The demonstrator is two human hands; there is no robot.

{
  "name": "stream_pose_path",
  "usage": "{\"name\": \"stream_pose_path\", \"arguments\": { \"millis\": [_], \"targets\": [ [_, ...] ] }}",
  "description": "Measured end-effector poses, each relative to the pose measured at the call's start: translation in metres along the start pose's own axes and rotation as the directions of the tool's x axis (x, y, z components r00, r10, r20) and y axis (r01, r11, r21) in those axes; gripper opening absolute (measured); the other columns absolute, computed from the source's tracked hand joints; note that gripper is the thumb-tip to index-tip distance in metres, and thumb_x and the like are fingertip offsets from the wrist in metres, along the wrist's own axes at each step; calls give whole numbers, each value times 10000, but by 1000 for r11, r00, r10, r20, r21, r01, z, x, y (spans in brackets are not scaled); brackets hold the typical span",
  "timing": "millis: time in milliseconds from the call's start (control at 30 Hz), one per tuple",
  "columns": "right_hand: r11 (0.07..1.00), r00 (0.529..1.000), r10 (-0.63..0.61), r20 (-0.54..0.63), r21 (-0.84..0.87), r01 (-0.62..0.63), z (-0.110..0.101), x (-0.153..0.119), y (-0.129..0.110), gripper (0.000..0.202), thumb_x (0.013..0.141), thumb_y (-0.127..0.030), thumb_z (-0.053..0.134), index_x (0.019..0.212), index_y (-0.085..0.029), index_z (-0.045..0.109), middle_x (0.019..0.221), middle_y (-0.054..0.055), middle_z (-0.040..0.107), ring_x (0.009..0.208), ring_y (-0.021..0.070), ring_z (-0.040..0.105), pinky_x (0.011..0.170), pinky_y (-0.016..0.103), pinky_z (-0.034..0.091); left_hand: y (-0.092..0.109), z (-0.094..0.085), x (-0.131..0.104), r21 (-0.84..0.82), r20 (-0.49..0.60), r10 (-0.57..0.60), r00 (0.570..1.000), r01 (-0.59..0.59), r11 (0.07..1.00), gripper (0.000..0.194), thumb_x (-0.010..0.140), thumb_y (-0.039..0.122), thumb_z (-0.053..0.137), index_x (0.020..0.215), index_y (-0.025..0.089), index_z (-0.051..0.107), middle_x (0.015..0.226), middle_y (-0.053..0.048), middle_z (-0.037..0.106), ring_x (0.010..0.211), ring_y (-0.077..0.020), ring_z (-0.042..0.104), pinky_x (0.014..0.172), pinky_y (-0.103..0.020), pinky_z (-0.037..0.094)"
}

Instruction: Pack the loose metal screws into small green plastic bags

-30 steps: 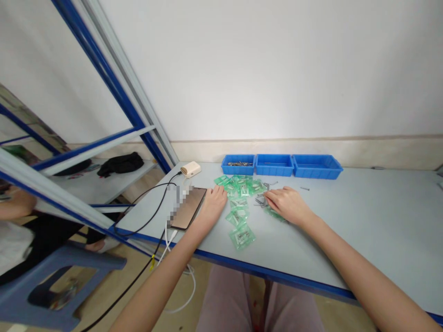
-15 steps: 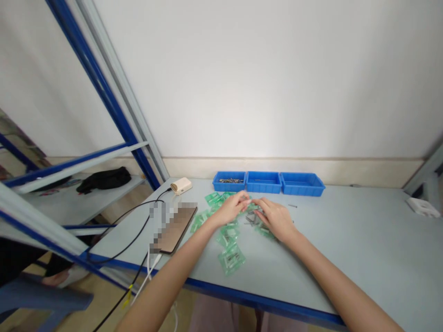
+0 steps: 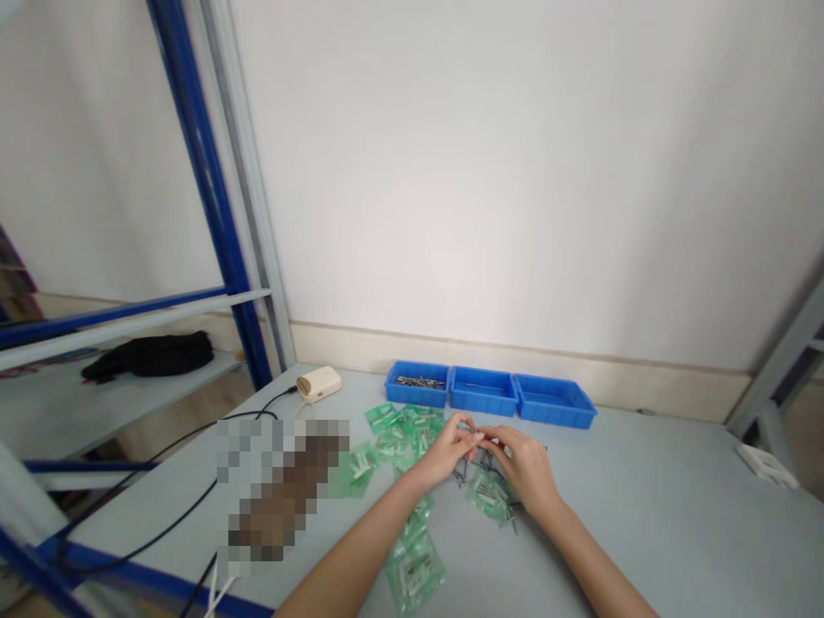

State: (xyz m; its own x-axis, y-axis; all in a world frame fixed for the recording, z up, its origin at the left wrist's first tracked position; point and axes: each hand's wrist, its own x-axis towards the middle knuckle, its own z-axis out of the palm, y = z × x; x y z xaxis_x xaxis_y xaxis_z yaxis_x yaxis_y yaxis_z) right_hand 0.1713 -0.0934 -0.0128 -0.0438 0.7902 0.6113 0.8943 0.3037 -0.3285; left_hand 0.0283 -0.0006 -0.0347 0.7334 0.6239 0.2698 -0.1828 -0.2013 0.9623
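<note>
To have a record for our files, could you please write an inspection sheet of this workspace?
Surface: grey tabletop, no spill seen.
Job's things: green packets; loose metal pins; three blue trays, leftmost holding metal pieces.
Clutter: cream device; pixelated patch nearby, contents unclear.
Hands: left hand and right hand close together; grip unclear.
Cables: black cable reaches device; white cable at front left.
Surroundings: wall; black cloth beyond blue post.

Fingertips (image 3: 478,438) of left hand (image 3: 447,452) and right hand (image 3: 526,465) blurred; screws (image 3: 487,464) partly covered; brown item (image 3: 289,498) pixelated; forearms (image 3: 364,554) cut by bottom edge.
</note>
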Motion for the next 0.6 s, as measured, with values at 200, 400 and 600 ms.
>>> {"name": "stream_pose_path", "arguments": {
  "millis": [200, 400, 600],
  "targets": [
    [976, 978, 205, -28, 86, -202, -1, 2, 3, 292, 894, -383, 456, 891, -220, 698, 873, 40, 683, 694, 181, 610, 689, 309, 472, 13, -8, 0, 401, -107, 75, 991, -26, 916, 192, 739, 307, 635, 854, 153, 647, 740, -9, 644, 637, -121, 510, 635, -232, 368],
    [968, 972, 234, 5, 93, -233, -2, 2, -2, 280, 890, -411, 473, 891, -236, 692, 891, 23, 682, 687, 175, 601, 674, 302, 455, 17, -8, -5, 590, -156, 121, 980, -6, 808, 172, 821, 298, 555, 821, 181, 682, 735, 0, 683, 650, -142, 565, 648, -236, 380],
    [982, 981, 190, 27, 1, -190, -6, 1, -3, 218, 886, -352, 497, 868, -241, 683, 891, -8, 678, 713, 154, 601, 674, 273, 424, 18, -4, -7, 597, -86, 113, 990, -39, 801, 258, 898, 368, 452, 832, 178, 612, 663, 26, 639, 584, -123, 542, 622, -221, 367]
  ]
}}
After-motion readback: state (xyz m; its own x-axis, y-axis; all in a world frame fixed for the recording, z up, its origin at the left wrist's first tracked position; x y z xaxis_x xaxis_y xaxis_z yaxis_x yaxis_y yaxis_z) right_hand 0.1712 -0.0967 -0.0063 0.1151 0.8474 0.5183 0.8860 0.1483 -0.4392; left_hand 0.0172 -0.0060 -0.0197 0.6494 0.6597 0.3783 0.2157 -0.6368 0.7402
